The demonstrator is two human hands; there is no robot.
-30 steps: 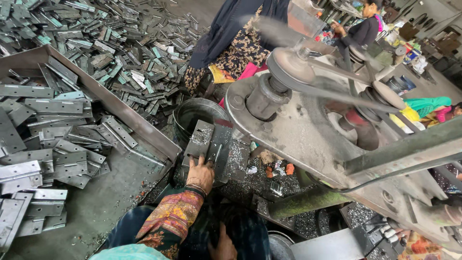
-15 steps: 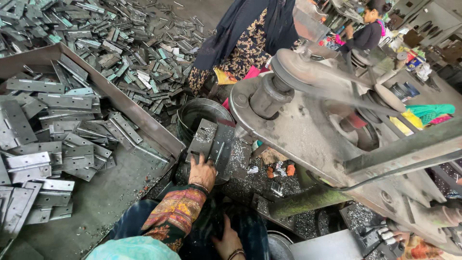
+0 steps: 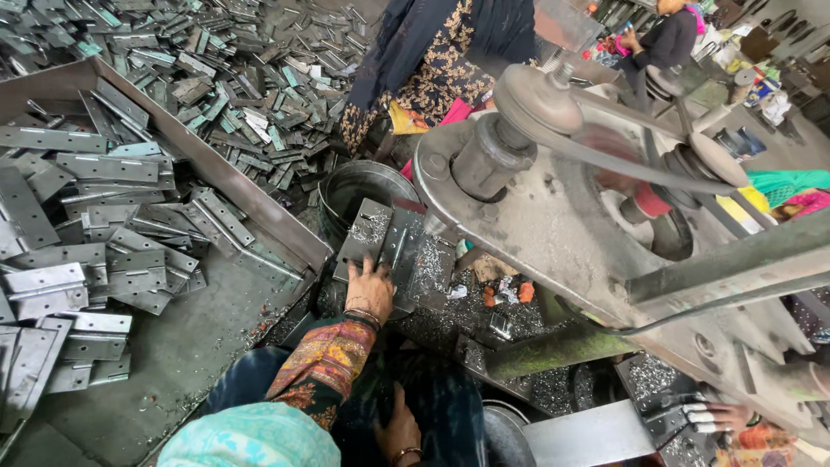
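My left hand [image 3: 370,290], in a patterned sleeve with bangles, lies on a grey metal hinge [image 3: 385,242] that is opened flat on the bed of a belt-driven press [image 3: 553,225]. The fingers grip the hinge's near edge. Metal shavings cover the hinge and the bed around it. My right hand [image 3: 400,425] is low by my lap against dark cloth, and its fingers are mostly hidden.
A sheet-metal tray [image 3: 216,173] on the left holds several flat hinges, with a bigger hinge heap [image 3: 225,78] on the floor behind. A steel bucket [image 3: 363,183] stands behind the bed. One person [image 3: 432,60] sits opposite, another [image 3: 666,39] far right. Someone's hand [image 3: 718,417] is under the press.
My left hand stays on the hinge and my right hand has barely shifted. The view has tilted a little, and the press wheel and belt look blurred.
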